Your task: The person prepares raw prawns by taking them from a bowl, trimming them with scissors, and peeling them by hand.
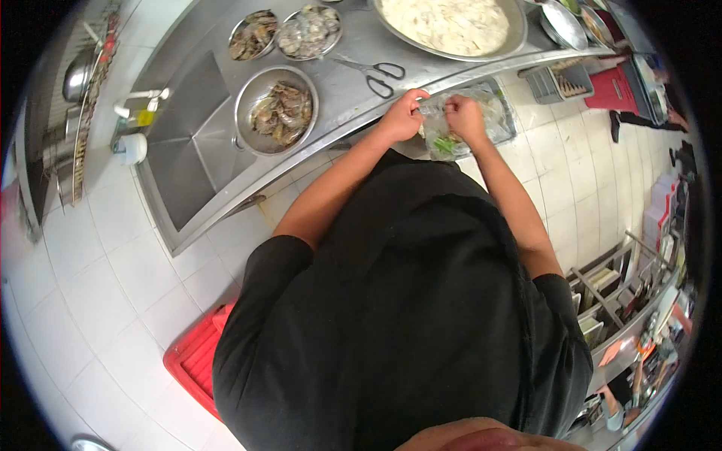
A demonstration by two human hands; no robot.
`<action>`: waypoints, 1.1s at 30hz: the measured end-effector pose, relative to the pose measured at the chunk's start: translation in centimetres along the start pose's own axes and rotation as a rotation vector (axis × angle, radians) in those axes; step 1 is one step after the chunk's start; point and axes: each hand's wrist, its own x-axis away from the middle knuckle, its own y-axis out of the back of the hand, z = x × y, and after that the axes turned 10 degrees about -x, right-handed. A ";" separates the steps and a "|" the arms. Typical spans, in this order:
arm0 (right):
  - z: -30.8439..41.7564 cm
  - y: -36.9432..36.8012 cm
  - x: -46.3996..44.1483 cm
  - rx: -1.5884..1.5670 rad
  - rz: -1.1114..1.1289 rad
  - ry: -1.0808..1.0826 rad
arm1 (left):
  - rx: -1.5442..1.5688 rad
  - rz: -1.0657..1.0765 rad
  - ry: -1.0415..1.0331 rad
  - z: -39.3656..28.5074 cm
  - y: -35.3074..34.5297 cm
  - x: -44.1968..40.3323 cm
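Plastic bag: clear, lying open below the counter's front edge under both hands, in what I am taking for a bin; green scraps are showing at its near side.
Right hand: hanging over the bag, fingers bunching downward; whether they are gripping anything, I cannot tell.
Left hand: standing apart from the right, beside the counter edge, finger and thumb curling close; contents, I cannot tell.
Bag risk: a lip sagging inward under a tug or uneven load could be letting scraps fall outside.
Tiled floor: lying just beside the bag; anything wet dropping there would be making it slippery.
Scissors: resting on the steel counter, handles facing the edge; a lifting left wrist could be catching a loop.
Shellfish bowl: sitting near the edge; a backward-swinging left forearm could be jolting it.
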 end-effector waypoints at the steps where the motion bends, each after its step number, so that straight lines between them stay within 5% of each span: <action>1: -1.2 0.0 -0.5 0.148 -0.088 0.043 | 0.011 -0.046 0.022 -0.7 0.5 0.4; 4: -3.6 1.9 -1.0 0.114 -0.121 0.036 | 0.142 -0.080 0.039 1.0 2.0 -0.2; 18: -7.8 0.7 3.3 0.064 0.021 -0.231 | -0.793 -0.926 -0.199 -2.1 26.1 -3.1; 29: -1.9 -0.5 3.6 0.005 0.033 -0.086 | -1.083 -0.924 -0.188 3.3 24.9 -4.3; 33: 9.5 -2.0 1.8 -0.098 0.041 0.226 | -0.904 -0.606 -0.109 3.0 27.4 -3.7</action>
